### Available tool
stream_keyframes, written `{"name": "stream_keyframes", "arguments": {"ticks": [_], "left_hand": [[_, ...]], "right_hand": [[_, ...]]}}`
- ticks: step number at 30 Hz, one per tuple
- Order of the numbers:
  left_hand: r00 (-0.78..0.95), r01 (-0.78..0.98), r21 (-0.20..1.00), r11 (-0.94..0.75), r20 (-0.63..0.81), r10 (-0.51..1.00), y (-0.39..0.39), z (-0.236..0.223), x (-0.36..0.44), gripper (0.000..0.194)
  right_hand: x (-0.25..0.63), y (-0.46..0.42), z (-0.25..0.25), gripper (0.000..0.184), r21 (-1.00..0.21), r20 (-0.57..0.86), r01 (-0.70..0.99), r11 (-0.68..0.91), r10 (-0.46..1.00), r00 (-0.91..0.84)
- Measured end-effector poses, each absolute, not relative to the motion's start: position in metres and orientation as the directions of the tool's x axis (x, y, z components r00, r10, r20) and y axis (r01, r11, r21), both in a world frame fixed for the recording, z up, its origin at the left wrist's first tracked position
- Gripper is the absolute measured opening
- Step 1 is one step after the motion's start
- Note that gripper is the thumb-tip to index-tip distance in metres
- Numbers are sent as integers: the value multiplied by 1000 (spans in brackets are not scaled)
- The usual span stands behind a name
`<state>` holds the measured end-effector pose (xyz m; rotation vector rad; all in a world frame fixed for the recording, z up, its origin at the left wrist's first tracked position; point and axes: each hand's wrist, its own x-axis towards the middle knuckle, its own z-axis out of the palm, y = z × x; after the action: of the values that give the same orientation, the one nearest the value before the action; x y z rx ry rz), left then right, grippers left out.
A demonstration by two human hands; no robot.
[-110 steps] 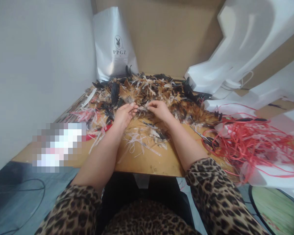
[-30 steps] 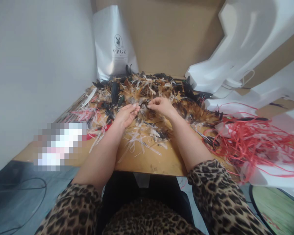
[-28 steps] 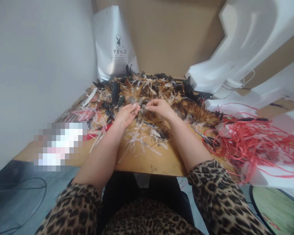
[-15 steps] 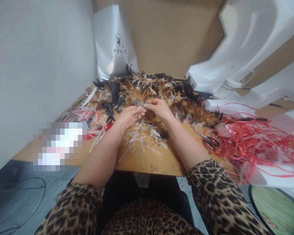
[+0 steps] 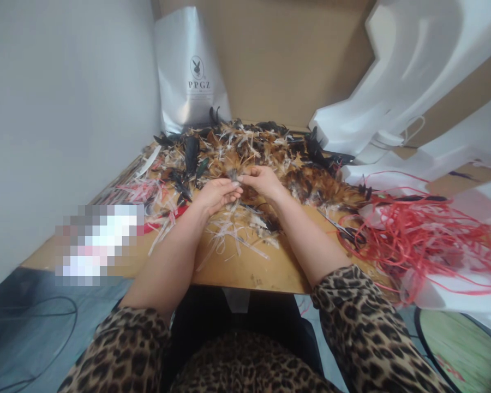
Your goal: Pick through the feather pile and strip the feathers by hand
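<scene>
Brown board (image 5: 286,60) backs a tan table (image 5: 245,275). Over it, the left hand (image 5: 220,195) has its fingers half curled, thumb and fingertips closed on the base of a feather tuft (image 5: 231,162). Opposite, the right hand (image 5: 262,180) pinches thumb and forefinger at the same base, so the tuft sits between the 2 hands, brown tips fanned toward the feather pile (image 5: 265,144). Nearer the body, pale strips (image 5: 225,236) lie loose; to the right, scissors (image 5: 355,236) touch tangled red string (image 5: 429,234). Behind the pile, a silver bag (image 5: 175,60) reads "PPGZ", 4 capitals under a rabbit-head logo; the smaller lines are illegible. Open tabletop runs between the forearms to the front edge; a grey wall (image 5: 65,109) bounds the left, white slabs (image 5: 352,128) the right.
</scene>
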<state>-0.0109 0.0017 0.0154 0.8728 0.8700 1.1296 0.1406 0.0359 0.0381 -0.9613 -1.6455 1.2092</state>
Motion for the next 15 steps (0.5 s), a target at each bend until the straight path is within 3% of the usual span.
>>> {"name": "stream_keyframes", "arguments": {"ticks": [6,15], "left_hand": [[106,-409,907,103,-65,992,6,15,-16,13],[-96,-524,851,21,-83,992,10,17,-19,9]], "right_hand": [[148,47,31,27,-952,231,151,265,950,-209],[157,58,14,17,-680,243,645,349,937,-250]]}}
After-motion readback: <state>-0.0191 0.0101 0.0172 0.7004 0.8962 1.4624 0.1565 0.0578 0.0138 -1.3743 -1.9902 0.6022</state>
